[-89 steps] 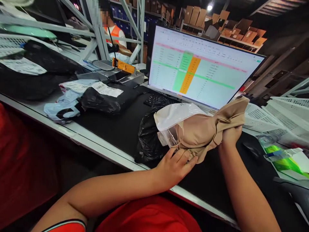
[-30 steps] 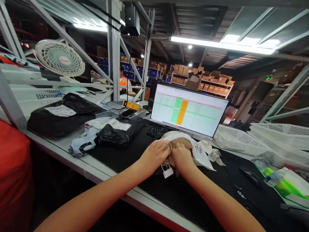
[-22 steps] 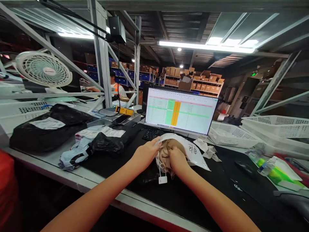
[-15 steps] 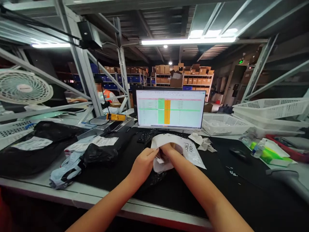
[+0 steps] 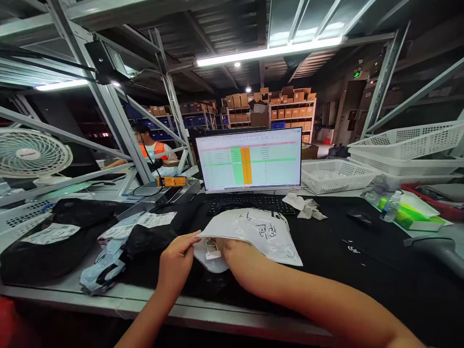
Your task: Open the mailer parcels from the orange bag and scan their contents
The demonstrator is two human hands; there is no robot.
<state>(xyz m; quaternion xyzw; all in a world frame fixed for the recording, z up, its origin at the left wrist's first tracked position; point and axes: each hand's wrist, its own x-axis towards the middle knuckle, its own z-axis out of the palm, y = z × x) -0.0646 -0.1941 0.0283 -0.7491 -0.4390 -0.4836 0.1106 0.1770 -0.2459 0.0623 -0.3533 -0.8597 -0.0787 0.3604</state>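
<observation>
A white plastic mailer bag (image 5: pixel 261 233) with black handwriting lies on the black desk mat (image 5: pixel 326 251) in front of the keyboard (image 5: pixel 250 203). My left hand (image 5: pixel 177 258) pinches the bag's open edge at its left end. My right hand (image 5: pixel 232 249) is pushed inside the bag's mouth, so its fingers are hidden. A white hang tag (image 5: pixel 212 250) shows at the opening. The beige garment is out of sight inside the bag.
A monitor (image 5: pixel 250 159) with a spreadsheet stands behind the keyboard. Black parcels (image 5: pixel 54 241) and a grey bag (image 5: pixel 105 261) lie left. White mesh baskets (image 5: pixel 398 150), a water bottle (image 5: pixel 389 208) and a mouse (image 5: pixel 358 218) are right. A fan (image 5: pixel 31 154) and a co-worker in orange (image 5: pixel 152 145) are behind.
The beige garment, held in the open 3 s ago, has been pushed fully into the white bag. The bag now lies flatter. My view has swung right.
</observation>
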